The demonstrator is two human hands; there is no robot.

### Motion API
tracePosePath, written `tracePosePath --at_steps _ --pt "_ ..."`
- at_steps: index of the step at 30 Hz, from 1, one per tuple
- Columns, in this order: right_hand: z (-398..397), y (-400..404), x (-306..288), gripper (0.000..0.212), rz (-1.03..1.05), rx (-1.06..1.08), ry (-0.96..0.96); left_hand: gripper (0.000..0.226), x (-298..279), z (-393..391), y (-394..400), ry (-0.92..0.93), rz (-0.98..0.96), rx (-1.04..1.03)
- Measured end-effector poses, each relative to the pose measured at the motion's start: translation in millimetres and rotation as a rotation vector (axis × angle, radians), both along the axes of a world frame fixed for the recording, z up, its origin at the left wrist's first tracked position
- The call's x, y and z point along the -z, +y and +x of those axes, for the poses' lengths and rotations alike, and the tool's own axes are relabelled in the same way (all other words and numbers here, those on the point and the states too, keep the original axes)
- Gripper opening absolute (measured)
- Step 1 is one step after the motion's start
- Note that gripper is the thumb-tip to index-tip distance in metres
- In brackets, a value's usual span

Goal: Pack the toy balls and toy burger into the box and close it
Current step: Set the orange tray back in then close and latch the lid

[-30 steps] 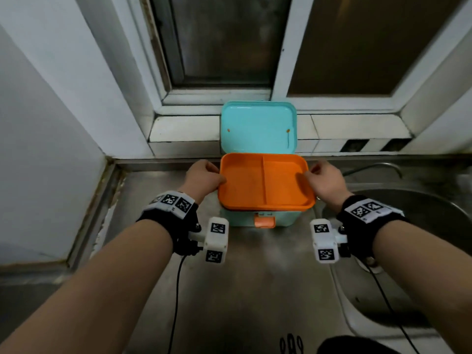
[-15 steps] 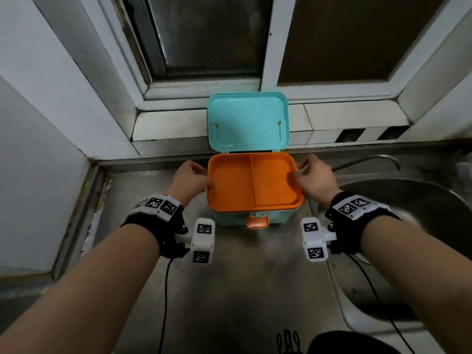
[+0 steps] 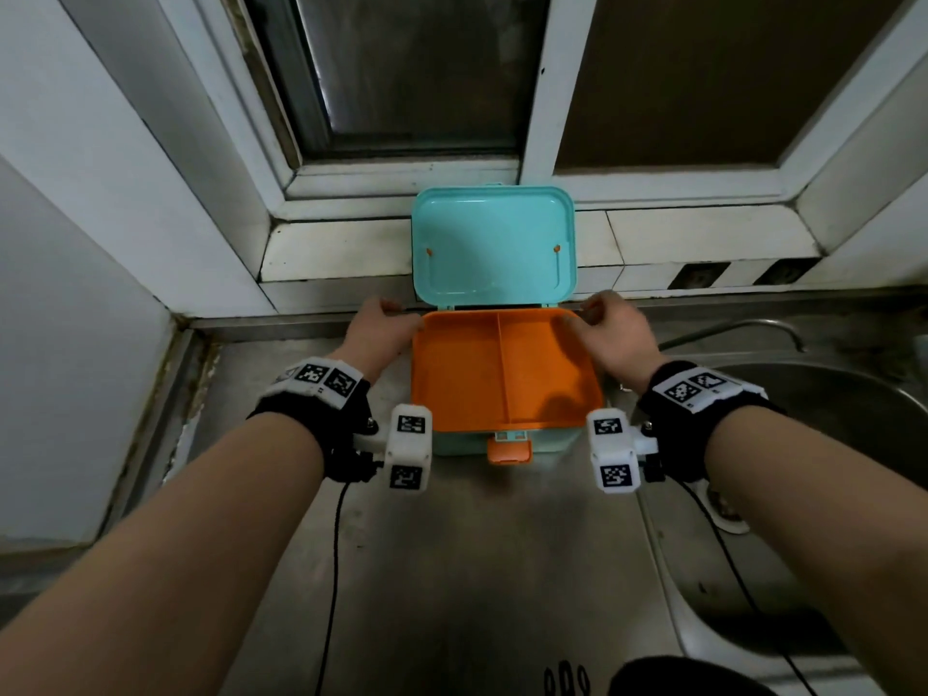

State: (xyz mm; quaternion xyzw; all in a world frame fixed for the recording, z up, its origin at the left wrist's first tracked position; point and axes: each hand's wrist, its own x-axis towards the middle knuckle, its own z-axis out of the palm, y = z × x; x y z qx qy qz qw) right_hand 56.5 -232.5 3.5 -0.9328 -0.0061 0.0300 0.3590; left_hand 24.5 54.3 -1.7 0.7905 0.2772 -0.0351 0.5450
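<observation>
A teal box (image 3: 454, 447) stands on the steel counter, its lid (image 3: 492, 248) swung up against the window sill. An orange two-compartment tray (image 3: 462, 379) sits on top of the box, and an orange latch (image 3: 509, 452) hangs at the front. My left hand (image 3: 381, 334) grips the tray's far left corner. My right hand (image 3: 610, 334) grips its far right corner, thumb on the rim. No toy balls or toy burger show; the tray hides the inside of the box.
A steel sink (image 3: 813, 474) with a curved tap (image 3: 743, 331) lies to the right of the box. A white wall (image 3: 65, 319) closes the left side. The tiled sill (image 3: 703, 233) and the window frame stand behind the lid.
Both hands have slid from the tray's side edges toward its far corners. The view has moved closer to the box.
</observation>
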Motion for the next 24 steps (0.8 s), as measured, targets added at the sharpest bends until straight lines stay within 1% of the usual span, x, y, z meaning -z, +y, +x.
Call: tracePosePath --at_steps 2,3,4,6,7,8,12,15,18,20,21,24 --pt "-1.3 10.4 -2.5 0.051 0.099 0.010 0.060 0.076 -5.0 -2.1 -2.6 0.022 -0.100 -0.003" --pt "-2.1 14.8 -4.6 0.059 0.174 0.030 0.117 0.080 -6.7 -3.3 -4.7 0.029 -0.166 0.015" --pt "-4.6 17.9 -6.8 0.067 0.266 0.055 0.182 0.077 -7.4 -5.2 -8.0 0.033 -0.228 0.048" --pt "-11.0 19.6 -9.1 0.078 0.409 0.103 0.279 0.055 -8.2 -11.0 -16.8 0.034 -0.318 0.121" --pt "-15.6 18.3 -8.3 0.080 0.430 0.118 0.302 0.043 -6.7 -14.8 -21.4 0.036 -0.355 0.145" --pt "-20.1 17.2 -6.6 0.082 0.433 0.129 0.309 0.036 -4.1 -18.2 -25.2 0.034 -0.382 0.152" --pt "-33.8 21.0 -1.9 0.081 0.455 0.109 0.239 0.025 -0.5 -29.1 -27.1 -0.021 -0.403 0.090" --pt "-37.2 24.4 0.9 0.089 0.509 0.050 0.219 0.033 -2.4 -34.0 -23.3 -0.055 -0.442 0.068" --pt "-44.0 29.0 7.5 0.101 0.569 0.029 0.217 0.037 -1.0 -40.9 -19.8 -0.099 -0.482 0.048" --pt "-49.9 32.6 12.3 0.109 0.574 0.028 0.202 0.045 -1.2 -46.6 -19.8 -0.115 -0.459 -0.016" --pt "-52.9 32.7 15.3 0.109 0.578 0.025 0.191 0.052 -1.1 -49.4 -21.7 -0.116 -0.436 -0.041" --pt "-59.4 31.2 22.8 0.097 0.594 0.041 0.160 0.068 2.7 -55.3 -26.3 -0.075 -0.368 -0.015"
